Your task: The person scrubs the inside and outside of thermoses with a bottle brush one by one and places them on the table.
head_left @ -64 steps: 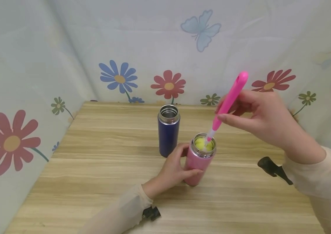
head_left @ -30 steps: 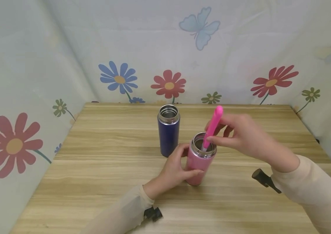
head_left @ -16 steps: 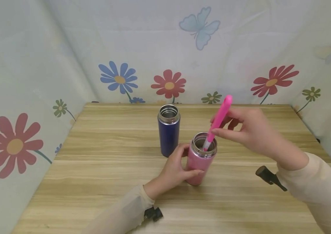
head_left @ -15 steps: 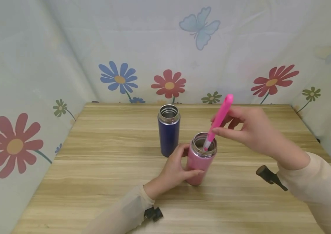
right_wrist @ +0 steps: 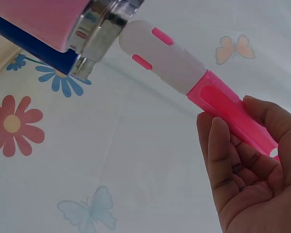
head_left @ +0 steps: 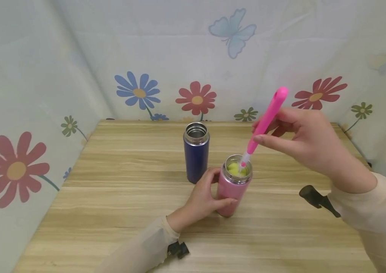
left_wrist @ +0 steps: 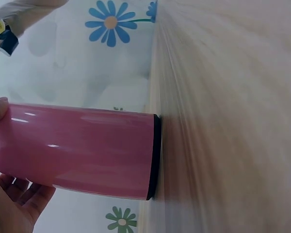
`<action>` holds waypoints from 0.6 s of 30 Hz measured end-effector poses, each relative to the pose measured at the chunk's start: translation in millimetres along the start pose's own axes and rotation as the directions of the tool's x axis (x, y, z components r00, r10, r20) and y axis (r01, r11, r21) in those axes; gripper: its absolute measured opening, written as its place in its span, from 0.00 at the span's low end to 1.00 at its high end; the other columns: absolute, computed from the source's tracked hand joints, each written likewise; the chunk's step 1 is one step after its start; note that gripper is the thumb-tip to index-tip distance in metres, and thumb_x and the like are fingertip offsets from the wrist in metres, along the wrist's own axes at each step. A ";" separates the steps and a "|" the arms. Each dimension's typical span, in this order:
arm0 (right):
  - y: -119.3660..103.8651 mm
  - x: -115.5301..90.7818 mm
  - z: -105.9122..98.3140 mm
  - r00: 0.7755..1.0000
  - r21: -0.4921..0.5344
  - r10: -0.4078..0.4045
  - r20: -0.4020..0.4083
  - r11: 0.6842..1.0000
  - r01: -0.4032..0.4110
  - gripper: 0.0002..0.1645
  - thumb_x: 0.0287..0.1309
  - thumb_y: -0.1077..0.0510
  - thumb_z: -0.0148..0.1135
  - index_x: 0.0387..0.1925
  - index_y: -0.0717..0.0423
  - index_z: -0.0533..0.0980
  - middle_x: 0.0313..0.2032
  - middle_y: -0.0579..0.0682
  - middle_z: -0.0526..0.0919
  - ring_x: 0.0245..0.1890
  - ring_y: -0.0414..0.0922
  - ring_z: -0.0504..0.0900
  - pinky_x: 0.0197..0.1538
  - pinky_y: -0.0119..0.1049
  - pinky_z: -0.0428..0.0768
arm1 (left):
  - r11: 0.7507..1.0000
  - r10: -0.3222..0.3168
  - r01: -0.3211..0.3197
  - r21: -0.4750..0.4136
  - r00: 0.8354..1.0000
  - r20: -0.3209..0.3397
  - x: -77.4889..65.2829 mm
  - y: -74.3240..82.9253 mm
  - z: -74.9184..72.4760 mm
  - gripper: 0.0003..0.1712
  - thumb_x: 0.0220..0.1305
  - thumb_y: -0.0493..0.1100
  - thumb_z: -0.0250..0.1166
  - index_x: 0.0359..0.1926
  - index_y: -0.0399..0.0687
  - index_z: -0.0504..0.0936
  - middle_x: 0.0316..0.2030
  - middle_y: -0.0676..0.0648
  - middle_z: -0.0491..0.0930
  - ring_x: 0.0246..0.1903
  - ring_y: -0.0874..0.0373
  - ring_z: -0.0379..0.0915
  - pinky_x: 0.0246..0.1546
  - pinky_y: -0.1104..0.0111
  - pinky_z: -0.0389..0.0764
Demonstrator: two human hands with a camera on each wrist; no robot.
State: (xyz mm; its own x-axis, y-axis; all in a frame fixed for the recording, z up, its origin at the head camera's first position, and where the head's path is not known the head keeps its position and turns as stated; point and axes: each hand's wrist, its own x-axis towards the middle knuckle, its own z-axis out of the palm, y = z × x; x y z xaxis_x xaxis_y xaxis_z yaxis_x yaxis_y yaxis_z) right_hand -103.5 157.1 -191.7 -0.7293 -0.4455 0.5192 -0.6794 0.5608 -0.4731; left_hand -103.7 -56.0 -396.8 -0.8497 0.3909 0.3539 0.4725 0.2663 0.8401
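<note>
A pink steel bottle without a lid stands on the wooden table, gripped around its side by my left hand. The left wrist view has the same pink bottle lying sideways across the picture, its dark base at the tabletop. Above the mouth, my right hand pinches the pink handle of a bottle brush between thumb and fingers. The brush's yellow sponge head shows just inside the steel rim; its lower part is hidden. In the right wrist view, the brush's white neck meets the bottle mouth.
Behind and left of the pink bottle stands a dark blue bottle, also uncapped. The wooden table ends at a pale curtain printed with flowers and a butterfly. Dark wrist-worn devices sit at both cuffs.
The brush went down into the pink bottle, then came back up with my right hand, so its yellow sponge shows at the mouth again. My left hand and both bottles keep their places.
</note>
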 end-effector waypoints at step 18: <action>-6.4 10.2 -7.5 0.991 -0.013 -0.084 -0.099 0.996 0.084 0.16 0.42 0.69 0.75 0.36 0.56 0.82 0.28 0.38 0.85 0.25 0.28 0.83 0.31 0.20 0.79 | 0.999 0.040 -0.040 0.027 0.999 0.003 -0.1 -4.7 0.0 0.42 0.45 0.41 0.78 0.59 0.40 0.67 0.54 0.44 0.74 0.53 0.53 0.74 0.55 0.64 0.78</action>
State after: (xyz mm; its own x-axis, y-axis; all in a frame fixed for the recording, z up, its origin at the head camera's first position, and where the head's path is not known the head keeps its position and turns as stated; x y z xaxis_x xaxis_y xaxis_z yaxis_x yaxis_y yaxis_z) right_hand -106.0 154.1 -178.0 -0.6578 -0.4197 0.6254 -0.7369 0.5304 -0.4190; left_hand -105.9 -57.3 -400.8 -0.8293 0.4040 0.3859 0.5123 0.2742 0.8139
